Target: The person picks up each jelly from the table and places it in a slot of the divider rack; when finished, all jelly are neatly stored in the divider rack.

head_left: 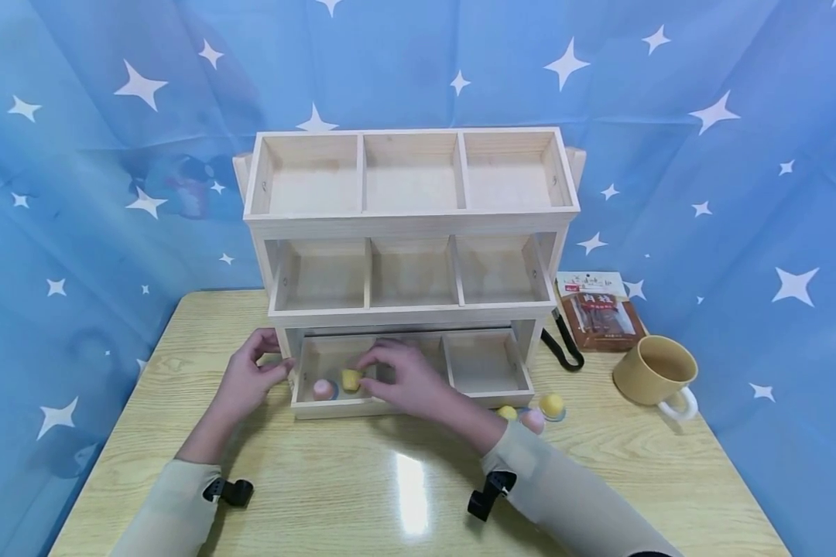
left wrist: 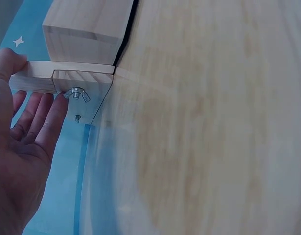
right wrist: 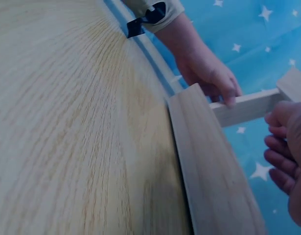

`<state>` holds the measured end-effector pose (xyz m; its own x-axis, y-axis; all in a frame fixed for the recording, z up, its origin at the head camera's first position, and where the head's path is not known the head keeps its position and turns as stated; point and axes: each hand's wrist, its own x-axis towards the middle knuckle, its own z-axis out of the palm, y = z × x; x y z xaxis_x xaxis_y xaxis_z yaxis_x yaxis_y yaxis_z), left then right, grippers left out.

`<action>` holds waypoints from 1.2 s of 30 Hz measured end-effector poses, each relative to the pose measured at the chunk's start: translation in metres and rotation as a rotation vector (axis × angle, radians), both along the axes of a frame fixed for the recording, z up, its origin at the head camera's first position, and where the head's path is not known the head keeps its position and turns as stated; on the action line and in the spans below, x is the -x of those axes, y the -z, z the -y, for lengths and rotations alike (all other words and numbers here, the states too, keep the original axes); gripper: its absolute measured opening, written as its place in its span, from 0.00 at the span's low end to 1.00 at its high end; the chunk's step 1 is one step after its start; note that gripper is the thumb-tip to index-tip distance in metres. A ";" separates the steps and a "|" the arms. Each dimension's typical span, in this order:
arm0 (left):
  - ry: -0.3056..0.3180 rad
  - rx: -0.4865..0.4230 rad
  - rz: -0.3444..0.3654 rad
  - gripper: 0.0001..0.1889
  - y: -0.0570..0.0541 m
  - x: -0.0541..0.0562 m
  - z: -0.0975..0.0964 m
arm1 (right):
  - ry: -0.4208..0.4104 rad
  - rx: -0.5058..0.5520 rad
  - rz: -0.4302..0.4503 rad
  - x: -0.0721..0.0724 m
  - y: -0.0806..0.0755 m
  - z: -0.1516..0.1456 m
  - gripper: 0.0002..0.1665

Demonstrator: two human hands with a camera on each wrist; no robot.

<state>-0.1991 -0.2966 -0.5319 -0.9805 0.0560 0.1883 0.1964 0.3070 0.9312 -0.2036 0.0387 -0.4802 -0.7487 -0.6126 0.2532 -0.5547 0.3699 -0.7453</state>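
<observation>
A three-tier wooden rack (head_left: pixel 418 226) stands at the back of the table, each tier split into three compartments. My left hand (head_left: pixel 245 377) grips the rack's lower left side; in the left wrist view, the thumb and fingers of this hand (left wrist: pixel 23 132) lie on either side of a wooden bar (left wrist: pixel 35 76) near a wing nut (left wrist: pixel 77 93). At the bottom tier's left compartment, my right hand (head_left: pixel 411 379) pinches a small yellow piece (head_left: pixel 351 380) between thumb and finger. Left of it lies a rounded pink piece (head_left: pixel 323 389) with a blue edge. The right wrist view hides the yellow piece.
Right of the rack, yellow (head_left: pixel 552 405) and pink pieces (head_left: pixel 532 420) lie on the table, partly behind my right forearm. Farther right are a black-handled tool (head_left: pixel 564 344), a brown package (head_left: pixel 602 313) and a tan mug (head_left: pixel 651 371) with a white handle. Blue star-patterned cloth hangs behind.
</observation>
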 end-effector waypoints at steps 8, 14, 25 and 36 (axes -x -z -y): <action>-0.005 -0.001 -0.001 0.23 0.000 -0.001 -0.001 | 0.037 0.028 -0.020 -0.015 -0.014 -0.045 0.15; -0.012 0.007 0.006 0.23 0.000 -0.001 -0.002 | 0.058 0.056 -0.089 -0.024 -0.014 -0.093 0.14; -0.022 0.017 0.015 0.24 -0.005 -0.002 -0.003 | 0.277 0.089 -0.130 -0.047 -0.004 -0.186 0.18; -0.038 0.037 0.042 0.23 -0.005 -0.002 -0.004 | 0.475 -0.022 -0.169 -0.066 0.012 -0.239 0.15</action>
<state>-0.1972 -0.2925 -0.5269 -0.9890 0.0244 0.1456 0.1449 0.3477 0.9264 -0.1371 0.2778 -0.4921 -0.8957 -0.2203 0.3862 -0.4336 0.6252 -0.6490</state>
